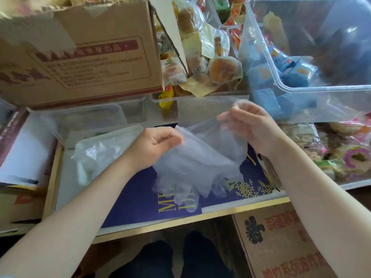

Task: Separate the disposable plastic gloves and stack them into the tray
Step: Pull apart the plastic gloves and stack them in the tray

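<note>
Nearest: dark trouser legs (170, 259) below the table edge; a printed cardboard carton (285, 243) at floor level on the right.

Work surface: a shallow gold-rimmed tray (52, 173) with a navy printed liner (140, 197) bearing yellow lettering and a flower motif. Its front rim runs just above the knees; the carton sits just beyond the right corner.

Hands, above the liner: left hand (158, 142), fingers curled, pinching the cuff edge of a bunch of clear disposable gloves (196, 161). Right hand (247, 125), fingers curled, pinching a single thin sheet lifted off the same bunch. The glove fingers hang down and touch the liner near the lettering.

Left part of tray: a crumpled clear plastic bag (96, 151) lying on a pale lid (112, 135), near the left wrist.

Left border: white paper and a dark booklet (22, 149), overlapping the tray's rim.

Middle distance: a clear lidded container (86, 119) behind the tray; a large brown cardboard box (84, 57) above it.

Far: wrapped pastries (202, 63) heaped centre; a big clear tub (313, 57) of blue packets, tilted, on the right; a bin of pink-wrapped snacks (345, 155) just beside the right forearm.

Open room: only the liner between the forearms.
</note>
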